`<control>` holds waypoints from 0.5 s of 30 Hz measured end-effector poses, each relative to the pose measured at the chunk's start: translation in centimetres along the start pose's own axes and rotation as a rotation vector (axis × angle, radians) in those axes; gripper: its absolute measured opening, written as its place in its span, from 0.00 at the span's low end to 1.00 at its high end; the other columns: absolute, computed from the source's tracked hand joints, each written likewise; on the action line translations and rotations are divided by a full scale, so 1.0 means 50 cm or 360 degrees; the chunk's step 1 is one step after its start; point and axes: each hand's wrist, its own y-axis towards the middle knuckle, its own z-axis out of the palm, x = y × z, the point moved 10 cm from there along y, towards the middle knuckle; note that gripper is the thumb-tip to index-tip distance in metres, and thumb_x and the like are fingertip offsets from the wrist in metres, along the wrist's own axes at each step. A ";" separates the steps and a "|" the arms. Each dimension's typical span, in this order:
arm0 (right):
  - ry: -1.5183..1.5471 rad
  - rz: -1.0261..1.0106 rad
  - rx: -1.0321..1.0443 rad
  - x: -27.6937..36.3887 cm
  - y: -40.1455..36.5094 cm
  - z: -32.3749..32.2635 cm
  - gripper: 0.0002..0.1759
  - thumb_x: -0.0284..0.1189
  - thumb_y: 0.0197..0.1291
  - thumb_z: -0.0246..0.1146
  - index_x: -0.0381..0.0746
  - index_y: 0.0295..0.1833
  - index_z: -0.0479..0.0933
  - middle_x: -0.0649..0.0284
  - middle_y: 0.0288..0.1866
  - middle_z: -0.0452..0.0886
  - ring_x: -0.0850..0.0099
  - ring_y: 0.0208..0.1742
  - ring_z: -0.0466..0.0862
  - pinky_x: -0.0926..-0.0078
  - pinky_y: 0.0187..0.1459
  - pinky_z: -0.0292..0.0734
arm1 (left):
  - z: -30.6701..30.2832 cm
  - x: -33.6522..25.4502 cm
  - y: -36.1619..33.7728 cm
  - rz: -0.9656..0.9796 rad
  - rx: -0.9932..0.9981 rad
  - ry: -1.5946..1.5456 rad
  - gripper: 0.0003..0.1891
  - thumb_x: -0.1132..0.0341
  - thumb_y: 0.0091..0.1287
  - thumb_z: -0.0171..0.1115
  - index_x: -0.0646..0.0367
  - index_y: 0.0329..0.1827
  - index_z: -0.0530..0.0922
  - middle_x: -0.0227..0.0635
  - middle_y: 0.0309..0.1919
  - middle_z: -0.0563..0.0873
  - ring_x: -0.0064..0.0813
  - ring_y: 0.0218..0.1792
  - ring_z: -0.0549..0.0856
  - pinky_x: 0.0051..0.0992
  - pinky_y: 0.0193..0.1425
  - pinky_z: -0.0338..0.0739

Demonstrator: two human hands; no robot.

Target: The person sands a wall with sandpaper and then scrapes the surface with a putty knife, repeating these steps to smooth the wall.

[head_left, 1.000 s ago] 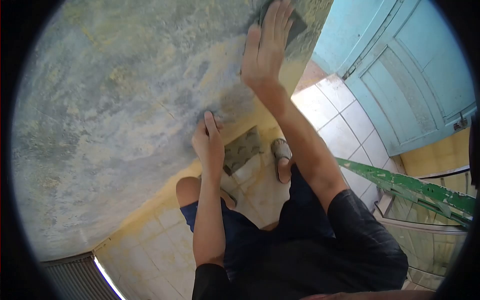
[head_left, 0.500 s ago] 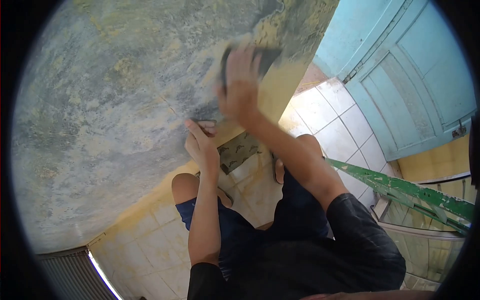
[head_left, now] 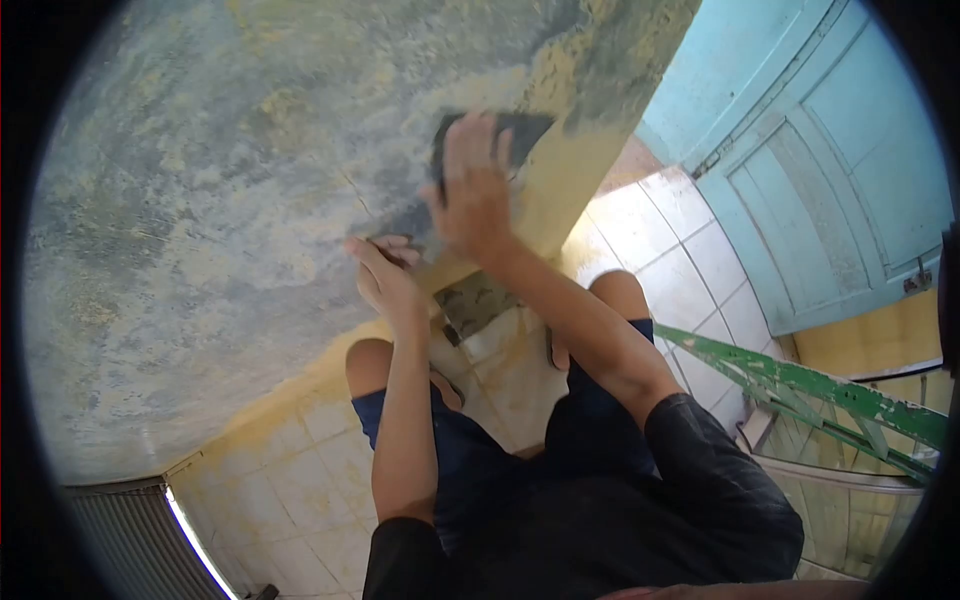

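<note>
My right hand [head_left: 475,190] presses a dark sheet of sandpaper [head_left: 528,130] against the patchy grey and yellow wall [head_left: 250,200]. Its fingers lie over the sheet, and a corner sticks out to the right. Lower and to the left, my left hand [head_left: 388,275] is close to the wall with its fingers curled together. Something small and dark shows at those fingers, too little of it visible to name. A darker grey patch lies on the wall between the two hands.
A green, paint-chipped metal frame [head_left: 800,385] stands at the right, beside a glass-topped piece [head_left: 850,480]. Behind it is a light-blue door [head_left: 810,190]. Below the wall, a patterned piece [head_left: 480,305] lies on the stained tile floor [head_left: 290,480] near my feet.
My right hand and the sandpaper have shifted slightly down and left across the wall. My left hand has moved a little to the left. The view has tilted slightly.
</note>
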 end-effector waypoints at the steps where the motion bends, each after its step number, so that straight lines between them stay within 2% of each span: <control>1: 0.0011 -0.0024 -0.0024 -0.011 0.079 -0.011 0.42 0.42 0.78 0.59 0.20 0.81 0.60 0.28 0.85 0.58 0.30 0.87 0.55 0.29 0.84 0.44 | 0.005 -0.014 0.013 0.0029 -0.0012 -0.0017 0.41 0.37 0.89 0.36 0.67 0.37 0.85 0.36 0.23 0.84 0.26 0.29 0.79 0.27 0.38 0.73; 2: 0.0035 0.0108 -0.0282 -0.045 0.154 -0.073 0.41 0.43 0.77 0.60 0.20 0.80 0.62 0.28 0.85 0.59 0.31 0.87 0.56 0.28 0.83 0.45 | 0.008 -0.021 0.004 0.0048 0.0028 -0.0008 0.41 0.37 0.89 0.37 0.67 0.37 0.84 0.35 0.23 0.84 0.26 0.29 0.79 0.27 0.38 0.73; 3: 0.0048 0.0256 -0.0520 -0.071 0.167 -0.119 0.41 0.44 0.77 0.60 0.20 0.80 0.64 0.28 0.84 0.61 0.32 0.87 0.58 0.28 0.83 0.46 | 0.005 -0.017 -0.012 0.0044 0.0071 0.0011 0.41 0.37 0.89 0.37 0.67 0.37 0.84 0.35 0.24 0.83 0.25 0.29 0.79 0.27 0.38 0.73; 4: 0.0047 0.0271 -0.0493 -0.063 0.145 -0.116 0.41 0.44 0.77 0.60 0.20 0.80 0.64 0.28 0.84 0.61 0.32 0.87 0.58 0.28 0.83 0.46 | -0.004 -0.005 -0.023 0.0017 0.0067 0.0024 0.41 0.37 0.89 0.37 0.67 0.37 0.84 0.35 0.24 0.83 0.25 0.29 0.79 0.27 0.38 0.73; 6: -0.0050 0.0140 -0.0241 -0.031 0.116 -0.076 0.41 0.43 0.77 0.60 0.20 0.80 0.63 0.28 0.85 0.59 0.33 0.87 0.57 0.29 0.83 0.46 | 0.011 -0.006 -0.016 0.0059 0.0105 0.0013 0.41 0.37 0.88 0.37 0.67 0.36 0.84 0.35 0.24 0.84 0.25 0.29 0.79 0.27 0.38 0.73; 7: -0.0044 0.0125 -0.0248 -0.018 0.053 -0.055 0.41 0.43 0.77 0.60 0.20 0.80 0.63 0.28 0.85 0.59 0.33 0.87 0.57 0.29 0.83 0.46 | 0.013 -0.010 -0.012 0.0069 0.0096 0.0001 0.41 0.37 0.88 0.37 0.67 0.36 0.84 0.35 0.24 0.84 0.25 0.29 0.79 0.27 0.38 0.73; 9: -0.0018 -0.0015 0.0166 0.012 -0.081 0.046 0.39 0.38 0.78 0.58 0.19 0.81 0.60 0.28 0.85 0.58 0.31 0.87 0.55 0.30 0.84 0.46 | 0.018 -0.017 -0.006 0.0101 0.0116 0.0067 0.41 0.37 0.89 0.38 0.68 0.35 0.84 0.35 0.24 0.84 0.26 0.28 0.79 0.27 0.39 0.74; 10: -0.0031 -0.0013 0.0175 0.019 -0.039 0.014 0.39 0.38 0.78 0.58 0.19 0.81 0.60 0.28 0.85 0.58 0.31 0.87 0.55 0.30 0.84 0.46 | 0.021 -0.014 -0.015 0.0089 0.0126 0.0062 0.41 0.37 0.89 0.38 0.68 0.35 0.84 0.35 0.24 0.84 0.26 0.28 0.79 0.27 0.39 0.74; 12: 0.0051 0.0197 -0.0061 -0.014 0.093 -0.058 0.38 0.39 0.81 0.56 0.18 0.81 0.60 0.27 0.85 0.58 0.31 0.87 0.54 0.30 0.84 0.45 | 0.019 -0.011 -0.009 0.0032 0.0081 -0.0003 0.41 0.39 0.89 0.37 0.68 0.34 0.84 0.35 0.23 0.83 0.26 0.28 0.79 0.28 0.39 0.74; 13: 0.0062 0.0198 -0.0054 -0.027 0.144 -0.062 0.38 0.39 0.81 0.56 0.18 0.81 0.60 0.27 0.85 0.58 0.31 0.87 0.54 0.30 0.84 0.45 | 0.018 -0.013 -0.005 0.0029 0.0069 0.0003 0.41 0.39 0.89 0.37 0.68 0.34 0.84 0.35 0.23 0.83 0.26 0.28 0.79 0.28 0.39 0.74; 15: 0.0050 0.0366 -0.0517 -0.080 0.176 -0.126 0.40 0.42 0.80 0.57 0.19 0.81 0.61 0.27 0.85 0.58 0.32 0.87 0.55 0.31 0.84 0.44 | 0.019 -0.022 -0.021 0.0110 0.0113 0.0038 0.41 0.39 0.89 0.37 0.68 0.34 0.84 0.34 0.23 0.83 0.26 0.28 0.79 0.28 0.39 0.74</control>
